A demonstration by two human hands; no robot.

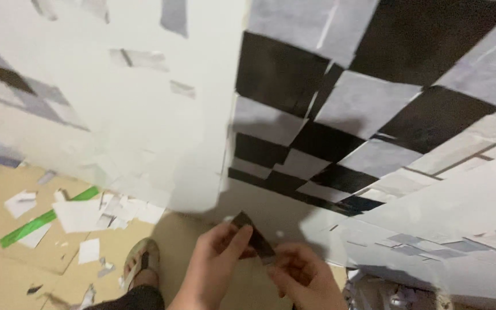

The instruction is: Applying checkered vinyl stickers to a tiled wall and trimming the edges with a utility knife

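Fingers [242, 232] of both hands pinch a dark strip [254, 236] (long axis slanting down-right).

Checkered wall [340, 115] close ahead of both hands, white wall corner [225, 172] left, scrap-littered floor [58, 229] open below-left.

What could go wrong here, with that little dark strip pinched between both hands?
The dark strip is small and held only by the fingertips of the left hand and right hand, so it might tear or curl. Paper scraps litter the cardboard floor by the sandalled foot; slipping seems possible. The checkered wall already has uneven seams; another piece could sit crooked.
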